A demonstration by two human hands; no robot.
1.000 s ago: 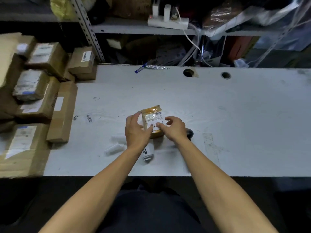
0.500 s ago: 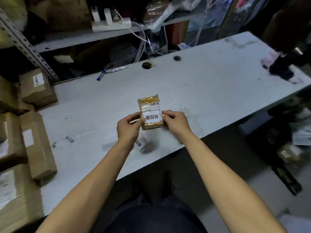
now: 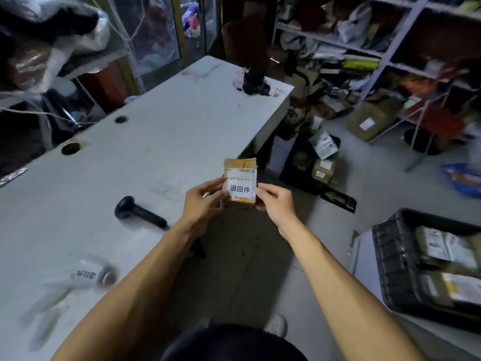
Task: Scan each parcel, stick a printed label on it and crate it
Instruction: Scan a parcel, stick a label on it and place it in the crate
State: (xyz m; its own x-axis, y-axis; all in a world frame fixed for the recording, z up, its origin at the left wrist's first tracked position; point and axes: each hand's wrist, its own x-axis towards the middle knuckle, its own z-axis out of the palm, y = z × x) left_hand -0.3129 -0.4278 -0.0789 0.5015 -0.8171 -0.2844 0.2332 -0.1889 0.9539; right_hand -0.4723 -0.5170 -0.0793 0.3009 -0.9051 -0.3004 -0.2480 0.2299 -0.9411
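Observation:
A small brown taped parcel is held up past the white table's right front edge, over the floor. A white printed label with black characters sits on its front. My left hand pinches the parcel's left side and my right hand pinches its right side at the label's edge. A black handheld scanner lies on the table to the left. A label roll lies near the table's front edge. A black crate holding several labelled parcels stands at the lower right.
Dark crumpled items lie at the table's far end. Two cable holes pierce the tabletop. Boxes and parcels litter the floor beyond the table, and cluttered metal shelves line the right wall.
My view has swung right, from the stacked boxes on the left to the crate and shelves. The parcel has come off the table and both hands carry it rightward, label now on its front.

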